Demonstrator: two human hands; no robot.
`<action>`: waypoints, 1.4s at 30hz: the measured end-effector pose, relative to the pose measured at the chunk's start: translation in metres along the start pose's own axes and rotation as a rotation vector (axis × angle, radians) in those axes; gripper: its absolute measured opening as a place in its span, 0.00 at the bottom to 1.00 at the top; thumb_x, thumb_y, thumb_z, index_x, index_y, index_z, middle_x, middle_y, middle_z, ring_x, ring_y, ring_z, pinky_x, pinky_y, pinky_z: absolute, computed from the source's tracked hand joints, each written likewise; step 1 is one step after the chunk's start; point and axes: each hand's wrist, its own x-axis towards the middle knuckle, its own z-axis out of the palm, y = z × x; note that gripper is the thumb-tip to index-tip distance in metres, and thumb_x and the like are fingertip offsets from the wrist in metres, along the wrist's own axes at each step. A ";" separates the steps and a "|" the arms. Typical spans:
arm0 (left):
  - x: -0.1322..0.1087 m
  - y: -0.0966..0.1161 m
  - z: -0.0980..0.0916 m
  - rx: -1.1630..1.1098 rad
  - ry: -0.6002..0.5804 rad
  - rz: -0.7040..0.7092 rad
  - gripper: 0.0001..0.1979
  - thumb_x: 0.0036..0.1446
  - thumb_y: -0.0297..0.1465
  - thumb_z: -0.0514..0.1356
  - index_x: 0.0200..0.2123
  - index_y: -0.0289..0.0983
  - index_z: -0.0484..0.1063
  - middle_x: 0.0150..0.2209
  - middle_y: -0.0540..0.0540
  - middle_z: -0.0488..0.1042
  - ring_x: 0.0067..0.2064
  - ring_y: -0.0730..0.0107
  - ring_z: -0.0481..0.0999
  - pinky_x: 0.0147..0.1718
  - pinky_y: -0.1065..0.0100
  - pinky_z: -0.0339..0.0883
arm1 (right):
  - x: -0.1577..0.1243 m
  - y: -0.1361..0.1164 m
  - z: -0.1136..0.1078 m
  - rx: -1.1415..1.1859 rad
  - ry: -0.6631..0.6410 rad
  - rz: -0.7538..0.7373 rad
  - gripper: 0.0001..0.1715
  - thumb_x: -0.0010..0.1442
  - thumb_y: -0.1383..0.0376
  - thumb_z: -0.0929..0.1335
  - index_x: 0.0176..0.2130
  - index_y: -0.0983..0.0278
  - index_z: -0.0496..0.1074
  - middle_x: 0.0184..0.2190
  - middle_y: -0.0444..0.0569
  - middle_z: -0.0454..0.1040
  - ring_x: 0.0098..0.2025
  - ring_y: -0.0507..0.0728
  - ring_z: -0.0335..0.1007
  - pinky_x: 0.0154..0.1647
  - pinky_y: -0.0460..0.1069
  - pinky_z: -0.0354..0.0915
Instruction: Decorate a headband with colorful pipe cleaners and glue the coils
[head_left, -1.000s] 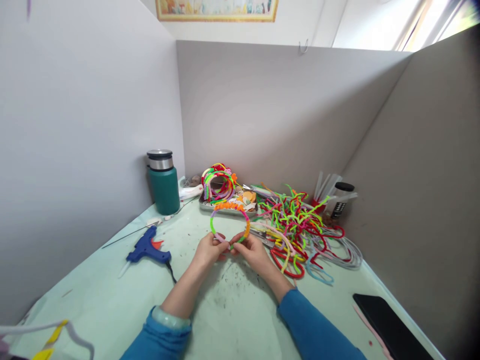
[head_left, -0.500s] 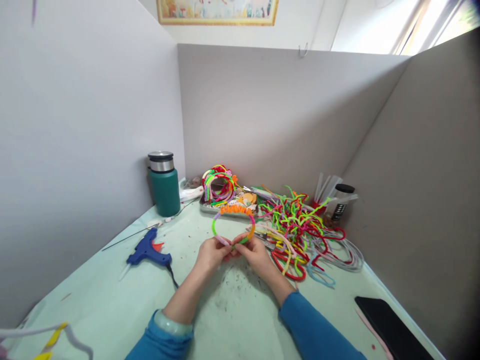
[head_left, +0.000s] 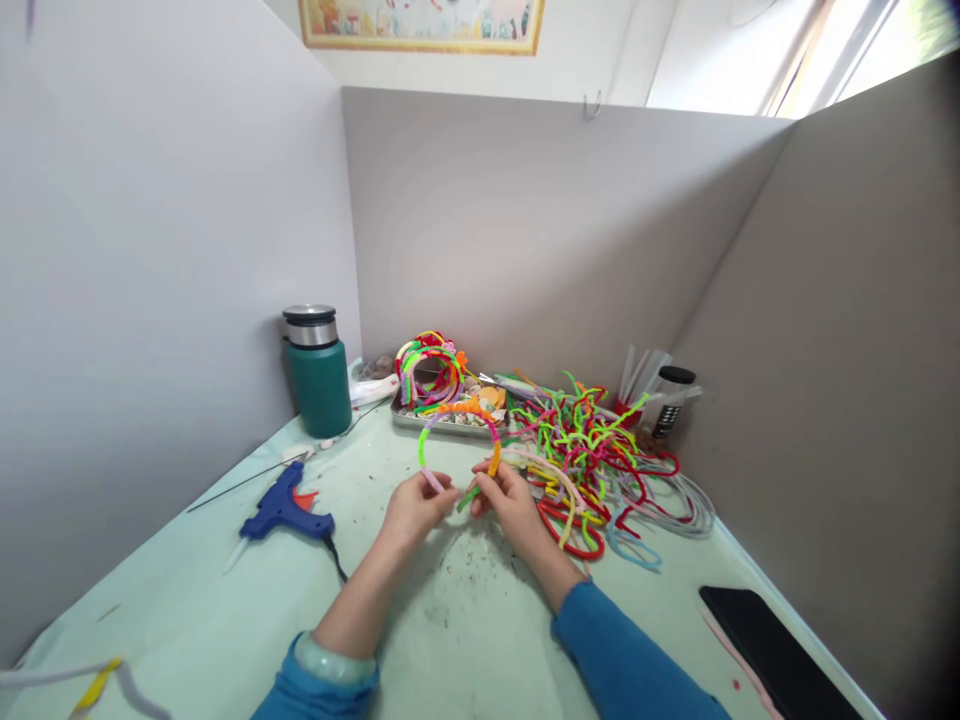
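A ring of multicoloured fuzzy wire (head_left: pixel 496 440), with an orange coiled stretch along its top, is held up between my two hands over the middle of the table. My left hand (head_left: pixel 414 508) pinches its pale pink end. My right hand (head_left: pixel 506 496) grips the other side, where the ring turns from orange to green. The green tip sticks out past my right fingers, and a small gap shows between the two ends at the bottom.
Behind the ring a metal tray (head_left: pixel 450 428) holds finished-looking loops (head_left: pixel 431 370). To its right lies a tangled heap of fuzzy wires (head_left: pixel 585 440). A blue glue gun (head_left: pixel 285 508) and a green bottle (head_left: pixel 319 385) are at left, a black phone (head_left: pixel 776 650) at front right.
The ring's two ends, together between my fingertips before, have come apart, and the green end now points down toward the left. The whole view has shifted slightly.
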 end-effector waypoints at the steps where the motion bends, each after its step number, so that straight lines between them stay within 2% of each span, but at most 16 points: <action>1: -0.001 0.003 -0.002 -0.015 0.039 0.023 0.22 0.39 0.39 0.65 0.36 0.31 0.69 0.27 0.45 0.74 0.27 0.69 0.73 0.24 0.71 0.66 | 0.000 0.000 0.000 -0.008 0.003 0.003 0.15 0.53 0.57 0.66 0.37 0.64 0.63 0.21 0.39 0.68 0.17 0.49 0.65 0.19 0.44 0.63; 4: -0.003 0.014 -0.007 -0.130 0.115 0.094 0.26 0.45 0.44 0.60 0.43 0.33 0.65 0.32 0.44 0.74 0.30 0.69 0.74 0.26 0.70 0.67 | 0.000 0.001 -0.001 -0.036 -0.004 0.029 0.14 0.52 0.58 0.66 0.36 0.64 0.63 0.23 0.41 0.70 0.16 0.48 0.65 0.18 0.43 0.62; 6: -0.005 0.020 -0.010 -0.174 0.143 0.147 0.24 0.49 0.46 0.56 0.44 0.35 0.65 0.30 0.47 0.73 0.26 0.73 0.72 0.23 0.72 0.65 | -0.001 0.002 -0.001 -0.060 -0.027 0.047 0.15 0.53 0.57 0.66 0.36 0.64 0.63 0.23 0.41 0.70 0.16 0.48 0.64 0.17 0.43 0.61; 8: -0.006 0.022 -0.011 -0.200 0.114 0.179 0.23 0.51 0.46 0.54 0.43 0.35 0.65 0.25 0.51 0.70 0.19 0.78 0.65 0.19 0.74 0.62 | -0.002 0.001 -0.001 -0.078 -0.042 0.042 0.16 0.53 0.56 0.65 0.38 0.64 0.63 0.22 0.41 0.70 0.16 0.48 0.63 0.16 0.43 0.60; 10: -0.006 0.020 -0.010 -0.218 0.049 0.156 0.21 0.51 0.45 0.54 0.40 0.34 0.66 0.22 0.54 0.67 0.15 0.81 0.59 0.16 0.75 0.59 | -0.002 0.001 -0.002 -0.093 -0.024 0.008 0.16 0.55 0.54 0.64 0.39 0.64 0.63 0.22 0.41 0.69 0.16 0.48 0.62 0.16 0.43 0.58; 12: -0.006 0.018 -0.008 -0.218 0.005 0.108 0.21 0.49 0.44 0.56 0.38 0.32 0.67 0.22 0.54 0.66 0.14 0.82 0.57 0.14 0.75 0.58 | -0.001 0.001 -0.003 -0.113 0.018 -0.027 0.16 0.57 0.53 0.62 0.37 0.64 0.64 0.19 0.41 0.68 0.16 0.48 0.59 0.15 0.43 0.55; 16: -0.004 0.015 -0.005 -0.180 0.003 0.103 0.20 0.48 0.45 0.57 0.35 0.32 0.67 0.22 0.53 0.67 0.14 0.82 0.59 0.14 0.74 0.58 | 0.000 0.000 -0.004 -0.163 0.078 -0.056 0.18 0.59 0.52 0.60 0.36 0.64 0.67 0.16 0.39 0.63 0.16 0.48 0.56 0.17 0.43 0.53; 25: -0.011 0.021 -0.003 -0.323 -0.055 0.021 0.21 0.49 0.47 0.56 0.35 0.35 0.66 0.14 0.59 0.57 0.12 0.83 0.49 0.11 0.76 0.52 | -0.006 -0.008 -0.001 -0.290 0.104 -0.112 0.20 0.61 0.54 0.58 0.30 0.65 0.67 0.14 0.38 0.59 0.17 0.48 0.54 0.20 0.43 0.52; 29: -0.014 0.024 -0.001 -0.400 -0.128 -0.037 0.17 0.49 0.45 0.58 0.30 0.36 0.64 0.12 0.61 0.49 0.12 0.83 0.44 0.09 0.77 0.46 | -0.006 -0.006 0.001 -0.284 0.128 -0.104 0.20 0.62 0.55 0.57 0.30 0.65 0.66 0.13 0.38 0.57 0.16 0.47 0.53 0.19 0.43 0.52; 32: -0.015 0.025 -0.001 -0.422 -0.140 -0.078 0.17 0.48 0.45 0.59 0.29 0.37 0.62 0.12 0.62 0.45 0.12 0.84 0.42 0.09 0.78 0.44 | -0.005 -0.003 0.000 -0.286 0.137 -0.109 0.19 0.62 0.55 0.57 0.29 0.65 0.66 0.13 0.38 0.57 0.16 0.47 0.53 0.19 0.43 0.52; 34: -0.014 0.024 -0.001 -0.412 -0.149 -0.067 0.17 0.48 0.44 0.59 0.29 0.36 0.63 0.12 0.62 0.46 0.12 0.84 0.43 0.10 0.77 0.47 | -0.004 -0.001 -0.001 -0.304 0.145 -0.123 0.19 0.62 0.56 0.57 0.29 0.65 0.66 0.14 0.38 0.57 0.17 0.47 0.53 0.20 0.42 0.52; 38: -0.012 0.022 -0.002 -0.338 -0.107 -0.023 0.18 0.48 0.44 0.59 0.33 0.35 0.65 0.16 0.59 0.58 0.14 0.83 0.51 0.13 0.75 0.54 | -0.004 0.001 -0.004 -0.339 0.145 -0.145 0.19 0.62 0.56 0.56 0.30 0.65 0.67 0.14 0.38 0.57 0.17 0.47 0.53 0.21 0.43 0.52; 42: -0.013 0.025 -0.003 -0.327 -0.061 0.034 0.16 0.48 0.43 0.59 0.29 0.34 0.65 0.18 0.58 0.58 0.14 0.85 0.49 0.12 0.77 0.50 | -0.006 -0.002 -0.004 -0.403 0.136 -0.177 0.18 0.63 0.57 0.56 0.31 0.64 0.67 0.14 0.38 0.57 0.18 0.48 0.54 0.22 0.43 0.53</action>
